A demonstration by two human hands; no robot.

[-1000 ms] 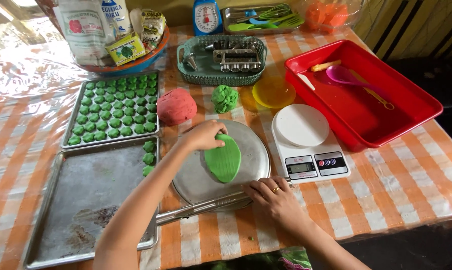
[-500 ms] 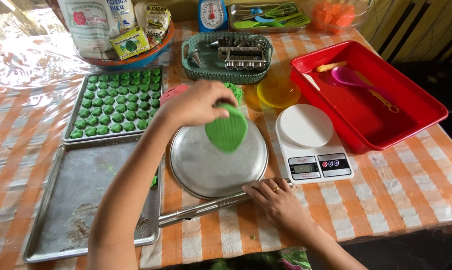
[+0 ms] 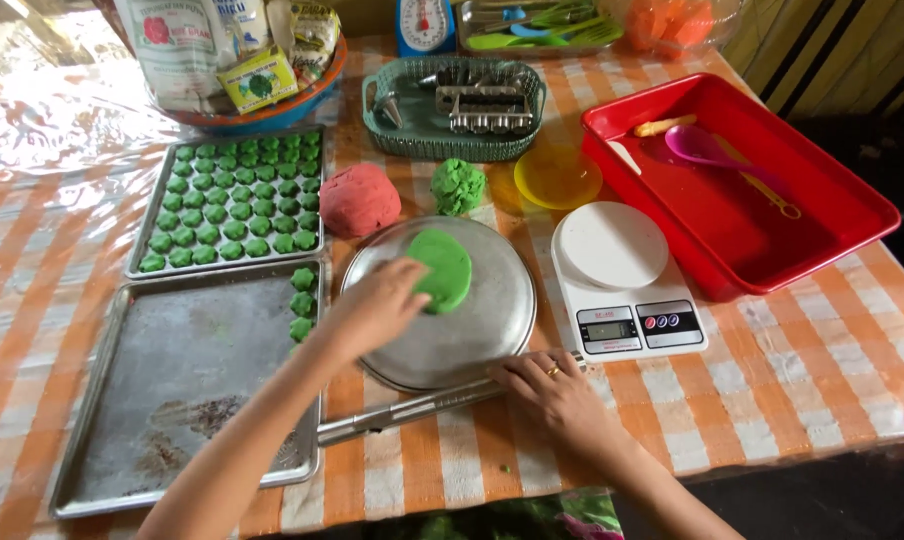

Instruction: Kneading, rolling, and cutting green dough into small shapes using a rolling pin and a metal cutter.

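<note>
Nearest, right hand [image 3: 557, 385] resting flat and open on the checked surface [image 3: 772, 380], fingertips touching the rim of the round metal plate [image 3: 477, 330] and the end of the steel rolling pin [image 3: 407, 410] lying just in front of it. Grips nothing, only steadies.

Left hand [image 3: 377, 305] closed on the near edge of the flattened green dough disc [image 3: 442, 268], pinching it over the middle of the plate, far part sagging down toward the metal.

Likely trouble: soft, thin dough held by one edge could stretch or tear under its own weight. Could also fold on itself if lowered unevenly, or stick to the plate. A nudge to the rolling pin could send it rolling off the front of the surface. A slide of the plate sideways could bump the white kitchen scale [image 3: 622, 280] just beside it, or the empty baking tray [image 3: 172, 400] on the other side.

Disc itself: bright green, oval, smooth-faced, thin, slightly curled at the pinched edge.

Farther off: pink dough ball [image 3: 359, 198] and lump of green dough [image 3: 458, 186] just beyond the plate; filled tray of small green pieces [image 3: 234, 205]; red tray [image 3: 752, 190]; green basket [image 3: 452, 105].
</note>
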